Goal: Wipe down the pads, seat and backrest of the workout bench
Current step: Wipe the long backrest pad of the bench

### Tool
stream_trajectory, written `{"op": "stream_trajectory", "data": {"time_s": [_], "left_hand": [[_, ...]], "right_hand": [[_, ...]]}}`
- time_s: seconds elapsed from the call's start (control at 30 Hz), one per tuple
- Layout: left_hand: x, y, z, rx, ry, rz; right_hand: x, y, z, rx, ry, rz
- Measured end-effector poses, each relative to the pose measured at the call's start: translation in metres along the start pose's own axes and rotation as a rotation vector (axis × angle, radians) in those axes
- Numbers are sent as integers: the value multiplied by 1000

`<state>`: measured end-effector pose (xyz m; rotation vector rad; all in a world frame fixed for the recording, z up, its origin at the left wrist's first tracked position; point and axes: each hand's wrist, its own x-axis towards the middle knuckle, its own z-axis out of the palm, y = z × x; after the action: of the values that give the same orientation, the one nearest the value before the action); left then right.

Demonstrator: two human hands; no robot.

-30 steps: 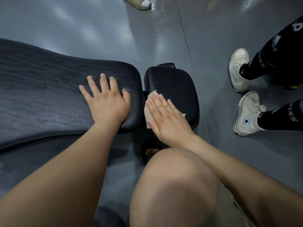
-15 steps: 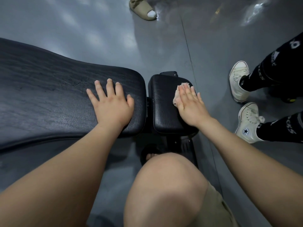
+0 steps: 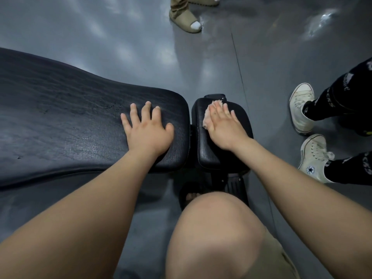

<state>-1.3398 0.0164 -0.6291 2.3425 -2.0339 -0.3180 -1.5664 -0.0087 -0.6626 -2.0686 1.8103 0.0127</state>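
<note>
Bench backrest (image 3: 60, 125) black, long, at left; seat pad (image 3: 209, 154) just beside its end | left hand (image 3: 148, 130) flat, fingers spread, resting on backrest | right hand (image 3: 223, 125) flat, fingers straight, pressing pale cloth (image 3: 207, 117) onto seat pad | glossy grey floor (image 3: 120, 37); bystanders' white sneakers (image 3: 302, 107) at right

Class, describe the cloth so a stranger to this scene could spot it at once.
Start at the long black bench pad on the left; a smaller black pad sits beyond its rounded end. There the right hand presses flat on the cloth. It is the only pale, crumpled thing on the black upholstery.
</note>
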Motion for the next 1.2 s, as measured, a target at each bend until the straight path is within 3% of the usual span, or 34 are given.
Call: {"op": "stream_trajectory", "data": {"time_s": [0.17, 0.33, 0.47, 0.67, 0.9, 1.03, 1.2], "left_hand": [[1, -7, -10, -92, -60, 20], [-8, -20, -22, -81, -85, 121], [-22, -40, -38, -201, -12, 162], [-48, -105, -52, -149, 183, 49], [-61, -203, -72, 27, 374, -264], [-63, -215, -63, 144, 363, -289], [-59, -217, -71, 101, 202, -315]], "right_hand": [[-34, -7, 17, 68, 47, -47], [-92, -10, 38, 178, 106, -259], [-72, -24, 24, 188, 124, -403], [-15, -117, 15, 47, 24, -600], [41, -211, 10, -31, -12, -801], [52, -230, 14, -20, 0, -868], [45, -234, 10, 63, -58, -818]]}}
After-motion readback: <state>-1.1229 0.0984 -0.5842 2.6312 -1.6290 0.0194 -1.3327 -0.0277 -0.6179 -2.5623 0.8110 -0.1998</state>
